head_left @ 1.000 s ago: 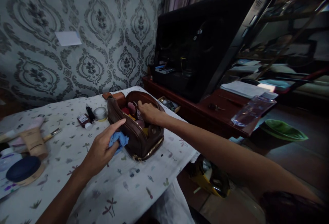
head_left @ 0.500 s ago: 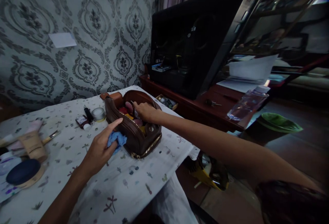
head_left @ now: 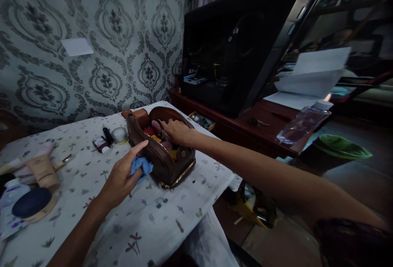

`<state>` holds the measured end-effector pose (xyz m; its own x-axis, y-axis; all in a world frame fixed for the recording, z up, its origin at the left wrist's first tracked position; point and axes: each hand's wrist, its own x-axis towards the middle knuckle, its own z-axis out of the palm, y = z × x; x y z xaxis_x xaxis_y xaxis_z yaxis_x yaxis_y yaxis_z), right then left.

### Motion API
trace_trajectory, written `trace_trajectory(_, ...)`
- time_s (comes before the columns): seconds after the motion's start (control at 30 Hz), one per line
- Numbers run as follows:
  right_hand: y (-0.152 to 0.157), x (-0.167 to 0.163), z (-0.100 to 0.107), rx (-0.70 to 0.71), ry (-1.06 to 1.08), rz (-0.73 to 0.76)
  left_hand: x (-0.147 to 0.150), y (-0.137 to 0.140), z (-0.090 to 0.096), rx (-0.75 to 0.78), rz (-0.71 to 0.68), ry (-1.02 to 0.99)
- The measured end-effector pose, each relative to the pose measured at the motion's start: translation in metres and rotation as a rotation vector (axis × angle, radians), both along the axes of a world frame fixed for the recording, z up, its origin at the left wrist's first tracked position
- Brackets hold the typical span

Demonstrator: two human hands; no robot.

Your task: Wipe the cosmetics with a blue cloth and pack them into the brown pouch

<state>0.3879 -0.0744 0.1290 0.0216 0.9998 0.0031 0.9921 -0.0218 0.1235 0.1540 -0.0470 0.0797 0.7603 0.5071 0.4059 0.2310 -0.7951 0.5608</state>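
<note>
A brown toiletry bag [head_left: 166,168] stands unzipped on the table, with red, pink and yellow items [head_left: 156,138] inside. My right hand [head_left: 176,132] reaches into its opening from the right, fingers curled down among the contents. What the fingertips grip, if anything, is hidden. At the bag's near left side, my left hand [head_left: 124,175] has its lower fingers wrapped round a crumpled blue cloth [head_left: 142,168]. Its index finger stretches out to the bag's zipped edge.
Left of the bag are a round jar [head_left: 119,135] and a small dark bottle [head_left: 101,144]. Cosmetic tubes [head_left: 43,171], a brush [head_left: 65,160] and a dark-lidded compact [head_left: 32,203] lie at far left. A clear bottle [head_left: 303,123] and keys [head_left: 259,123] rest on the red-brown desk [head_left: 245,130].
The view has shifted slightly, so everything sits a little further right. My right hand is still in the bag, its fingers slightly changed. My left hand keeps the blue cloth.
</note>
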Motion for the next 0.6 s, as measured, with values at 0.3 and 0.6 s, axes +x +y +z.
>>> trace_trajectory(0.3, 0.002, 0.005, 0.001, -0.066, 0.026, -0.061, -0.001, -0.002, 0.006, 0.017, 0.022, 0.04)
trace_trajectory(0.6, 0.001, 0.004, -0.001, -0.043, 0.022, -0.023, -0.001, -0.003, 0.01, 0.094, 0.023, 0.059)
